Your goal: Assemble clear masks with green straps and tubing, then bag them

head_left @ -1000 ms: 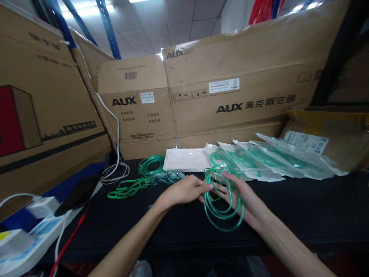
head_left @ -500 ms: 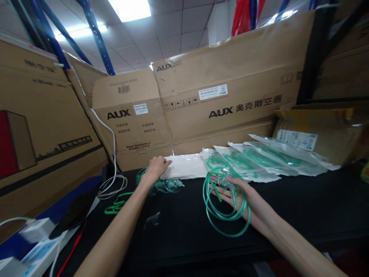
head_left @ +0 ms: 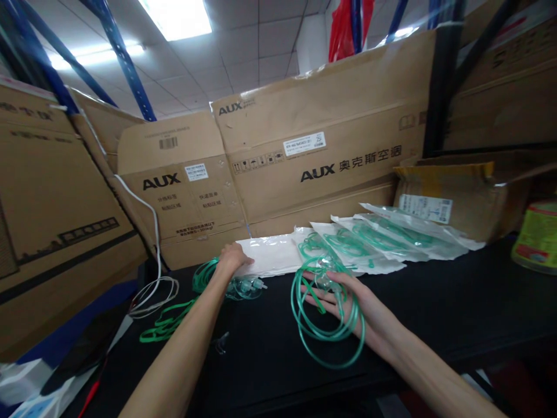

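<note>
In the head view, a large carton (head_left: 322,191) lettered "AUX 奥克斯空调" backs the table (head_left: 435,302); clear-fronted pouches (head_left: 378,238) fan across centre right, a tub (head_left: 537,238) at the right edge. Left of centre, the left hand (head_left: 232,259) reaches palm-down to white packets (head_left: 272,255), grip unclear. Lower centre, the upturned right hand (head_left: 357,297) clasps coiled green tubing (head_left: 297,313) under its thumb.

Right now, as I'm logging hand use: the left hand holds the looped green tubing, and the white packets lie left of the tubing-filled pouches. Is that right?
Not quite: the head view shows the right hand holding the looped green tubing. The white packets do lie left of the tubing-filled pouches.
</note>
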`<state>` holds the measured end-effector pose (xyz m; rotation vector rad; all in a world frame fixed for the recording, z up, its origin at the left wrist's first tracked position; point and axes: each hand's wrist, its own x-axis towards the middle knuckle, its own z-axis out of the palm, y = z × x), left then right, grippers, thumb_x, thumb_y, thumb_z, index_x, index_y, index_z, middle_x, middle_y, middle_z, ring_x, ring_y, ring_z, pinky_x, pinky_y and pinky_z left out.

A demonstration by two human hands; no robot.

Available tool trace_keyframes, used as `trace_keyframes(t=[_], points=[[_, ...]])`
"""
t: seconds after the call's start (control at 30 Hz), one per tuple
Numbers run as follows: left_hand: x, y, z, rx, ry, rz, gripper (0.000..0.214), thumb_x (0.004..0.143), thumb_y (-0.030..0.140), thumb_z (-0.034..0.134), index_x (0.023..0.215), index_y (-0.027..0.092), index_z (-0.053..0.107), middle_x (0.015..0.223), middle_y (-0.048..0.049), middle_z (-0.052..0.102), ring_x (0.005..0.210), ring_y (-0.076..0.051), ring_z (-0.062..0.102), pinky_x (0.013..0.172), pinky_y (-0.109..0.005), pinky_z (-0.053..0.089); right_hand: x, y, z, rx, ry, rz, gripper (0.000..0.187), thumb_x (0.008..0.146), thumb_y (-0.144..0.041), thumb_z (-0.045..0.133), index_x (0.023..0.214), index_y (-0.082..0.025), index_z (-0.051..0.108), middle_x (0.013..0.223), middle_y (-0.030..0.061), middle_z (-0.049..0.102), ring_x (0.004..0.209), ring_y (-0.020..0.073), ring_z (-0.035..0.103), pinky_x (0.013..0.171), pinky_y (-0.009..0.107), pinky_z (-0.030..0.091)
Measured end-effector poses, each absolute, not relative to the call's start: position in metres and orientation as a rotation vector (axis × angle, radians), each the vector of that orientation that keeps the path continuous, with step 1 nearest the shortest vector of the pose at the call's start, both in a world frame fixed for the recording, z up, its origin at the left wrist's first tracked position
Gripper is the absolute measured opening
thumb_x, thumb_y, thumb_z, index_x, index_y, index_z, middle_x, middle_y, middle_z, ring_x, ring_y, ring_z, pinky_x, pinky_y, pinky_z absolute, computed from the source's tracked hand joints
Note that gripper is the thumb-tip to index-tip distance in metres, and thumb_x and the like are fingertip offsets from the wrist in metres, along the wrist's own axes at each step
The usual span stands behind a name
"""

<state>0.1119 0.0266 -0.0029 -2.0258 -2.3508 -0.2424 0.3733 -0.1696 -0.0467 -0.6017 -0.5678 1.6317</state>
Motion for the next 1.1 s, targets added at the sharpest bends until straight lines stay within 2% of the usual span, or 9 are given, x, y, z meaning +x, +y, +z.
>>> trace_keyframes(t=[0.2, 0.37, 0.57, 0.7, 0.77, 0.9, 1.0, 1.1], points=[[0.096, 0.023, 0.004, -1.975, -2.472, -0.115, 0.037, 0.096, 0.036, 0.066, 0.127, 0.017, 0.062, 0.13, -0.0114, 0.063, 0.114, -0.027, 0.064, 0.095, -0.047, 0.056, 0.372, -0.17, -0.046, -0.597, -0.585, 1.634, 0.015, 0.088, -0.015, 0.07, 0.102, -0.014, 0.064, 0.117, 0.0171, 0.078, 0.107, 0.0346, 0.075, 0.098, 0.049, 0.061], [0.088, 0.021, 0.016, -1.933, -2.486, -0.242, 0.038, 0.097, 0.038, 0.065, 0.128, 0.016, 0.062, 0.13, -0.0119, 0.063, 0.114, -0.027, 0.064, 0.095, -0.048, 0.056, 0.373, -0.17, -0.046, -0.588, -0.573, 1.651, 0.017, 0.087, -0.015, 0.071, 0.103, -0.012, 0.066, 0.118, 0.0184, 0.077, 0.107, 0.0351, 0.075, 0.099, 0.05, 0.06], [0.051, 0.013, 0.067, -2.023, -2.363, -0.461, 0.037, 0.098, 0.04, 0.063, 0.125, 0.015, 0.063, 0.126, -0.0091, 0.065, 0.11, -0.028, 0.066, 0.093, -0.046, 0.056, 0.376, -0.169, -0.044, -0.587, -0.544, 1.668, 0.018, 0.087, -0.016, 0.067, 0.104, -0.01, 0.07, 0.121, 0.0194, 0.076, 0.109, 0.034, 0.075, 0.1, 0.045, 0.06], [0.025, 0.0, 0.099, -2.094, -2.326, -0.524, 0.04, 0.101, 0.041, 0.054, 0.113, 0.006, 0.07, 0.101, -0.0117, 0.076, 0.096, -0.027, 0.068, 0.083, -0.033, 0.052, 0.383, -0.175, -0.044, -0.592, -0.559, 1.724, 0.02, 0.088, -0.018, 0.066, 0.103, -0.008, 0.072, 0.123, 0.0202, 0.075, 0.11, 0.0349, 0.074, 0.101, 0.046, 0.059], [0.023, -0.006, 0.105, -2.193, -2.297, -0.533, 0.042, 0.1, 0.042, 0.053, 0.112, 0.006, 0.071, 0.092, -0.0089, 0.077, 0.087, -0.023, 0.068, 0.076, -0.027, 0.051, 0.39, -0.182, -0.044, -0.606, -0.568, 1.747, 0.02, 0.087, -0.019, 0.068, 0.103, -0.01, 0.074, 0.124, 0.0192, 0.075, 0.111, 0.0351, 0.074, 0.103, 0.047, 0.058], [0.045, -0.011, 0.094, -2.446, -2.211, -0.508, 0.039, 0.094, 0.042, 0.058, 0.109, 0.01, 0.074, 0.089, -0.0046, 0.079, 0.076, -0.018, 0.068, 0.068, -0.024, 0.051, 0.405, -0.204, -0.05, -0.679, -0.562, 1.777, 0.032, 0.082, -0.025, 0.074, 0.11, -0.01, 0.075, 0.129, 0.0203, 0.072, 0.113, 0.0377, 0.072, 0.101, 0.048, 0.059], [0.08, -0.008, 0.074, -2.58, -2.108, -0.474, 0.032, 0.09, 0.042, 0.063, 0.099, 0.015, 0.078, 0.092, -0.0054, 0.08, 0.08, -0.021, 0.07, 0.069, -0.025, 0.051, 0.412, -0.224, -0.059, -0.745, -0.552, 1.82, 0.04, 0.078, -0.03, 0.079, 0.112, -0.009, 0.076, 0.128, 0.0224, 0.072, 0.114, 0.0406, 0.071, 0.1, 0.05, 0.059], [0.118, -0.01, 0.054, -2.611, -1.96, -0.51, 0.029, 0.083, 0.037, 0.073, 0.103, 0.017, 0.078, 0.106, -0.0081, 0.079, 0.1, -0.026, 0.07, 0.085, -0.029, 0.051, 0.411, -0.239, -0.068, -0.801, -0.541, 1.86, 0.041, 0.079, -0.033, 0.08, 0.115, -0.013, 0.076, 0.128, 0.0211, 0.072, 0.116, 0.0411, 0.07, 0.104, 0.053, 0.056]])
